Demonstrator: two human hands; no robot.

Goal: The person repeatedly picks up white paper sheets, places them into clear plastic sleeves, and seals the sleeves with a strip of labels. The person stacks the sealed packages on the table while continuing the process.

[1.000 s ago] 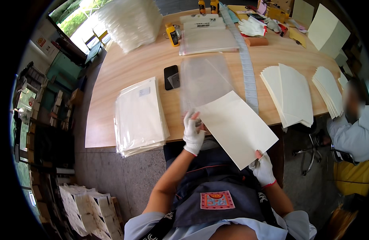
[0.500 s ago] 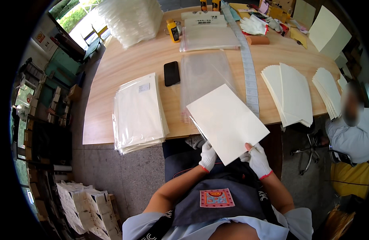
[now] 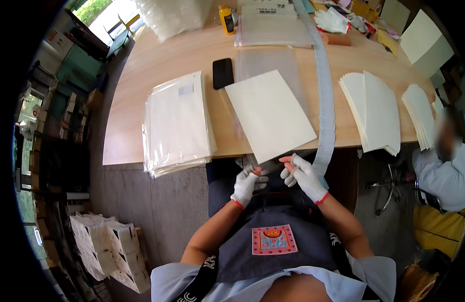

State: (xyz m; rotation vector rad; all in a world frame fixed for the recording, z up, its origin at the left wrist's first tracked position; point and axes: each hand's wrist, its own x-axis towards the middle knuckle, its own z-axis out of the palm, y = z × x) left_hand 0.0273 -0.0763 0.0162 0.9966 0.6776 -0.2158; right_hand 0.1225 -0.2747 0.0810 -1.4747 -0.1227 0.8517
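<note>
Over the last second the cream sheet [image 3: 270, 113] has gone from being held up by both hands over the desk's near edge to lying flat on the desk [image 3: 182, 50], on top of the clear sleeve [image 3: 272, 63], its near corner hanging just past the near edge. Both gloved hands have let go of the sheet's sides and drawn together below that edge, above the person's lap. The left hand [image 3: 246, 183] is half closed, its fingertips pinched on what looks like the thin clear lip of the sleeve under the sheet's corner; the right hand [image 3: 303, 173] is also partly curled, thumb and forefinger meeting at the same spot, other fingers loose. Exactly what they grip is too thin and glossy to make out for sure. This looks like the sheet being lined up with the sleeve's mouth. Left of it, near the near edge, lies a stack of bagged sheets [image 3: 178, 123]; a black phone [image 3: 223, 73] lies just beyond it, touching the sleeve's left side. A long grey strip [image 3: 325, 100] runs from the far edge to the near edge just right of the sheet, and beyond it fanned cream piles [image 3: 376, 110] wait. The strip and phone crowd the sleeve on both sides. Another person [image 3: 444, 166] sits at the right end.
</note>
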